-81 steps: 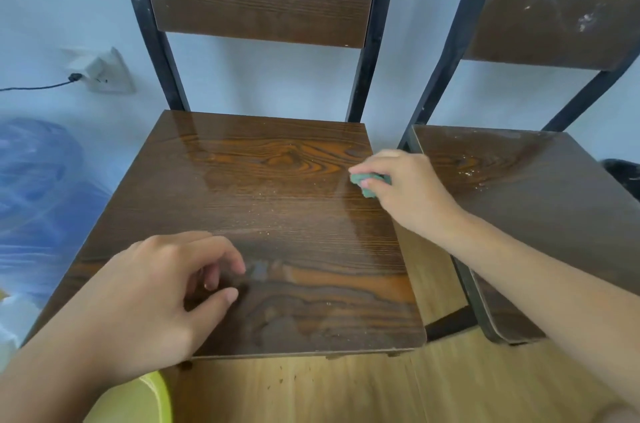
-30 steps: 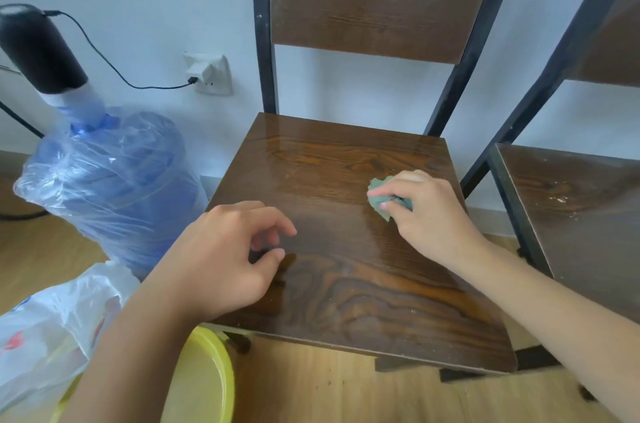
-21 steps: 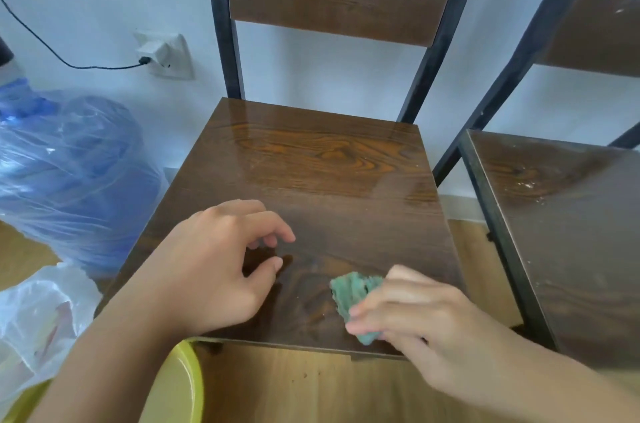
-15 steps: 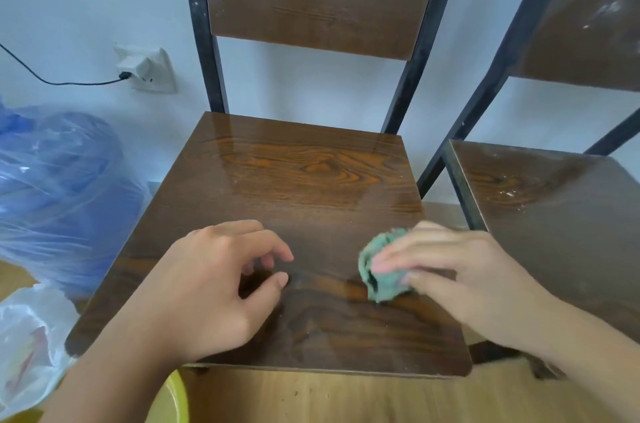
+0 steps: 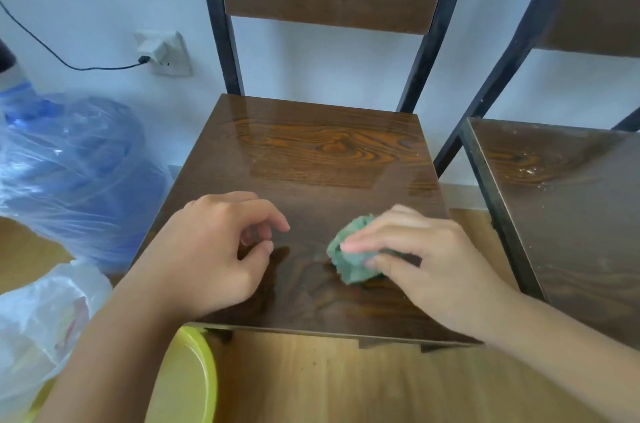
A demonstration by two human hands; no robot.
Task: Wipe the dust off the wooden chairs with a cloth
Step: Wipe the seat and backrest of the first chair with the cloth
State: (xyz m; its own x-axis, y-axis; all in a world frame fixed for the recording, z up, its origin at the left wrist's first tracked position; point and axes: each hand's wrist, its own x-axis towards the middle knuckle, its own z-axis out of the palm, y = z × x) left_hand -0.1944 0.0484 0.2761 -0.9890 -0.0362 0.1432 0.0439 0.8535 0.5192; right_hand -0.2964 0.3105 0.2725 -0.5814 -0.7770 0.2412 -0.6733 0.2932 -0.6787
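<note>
My right hand (image 5: 429, 263) pinches the green cloth (image 5: 349, 256), bunched up, vs the near chair (image 5: 311, 162) seat. Left hand (image 5: 214, 249) rests beside it, fingers curled, holding nothing. 2nd chair (image 5: 561, 187) seat w/ dust specks at right.

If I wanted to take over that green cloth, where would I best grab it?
Probably from above, on the bunched left part of the green cloth that shows. It is crumpled into a soft wad on the chair seat, and the right hand covers its right side.
</note>
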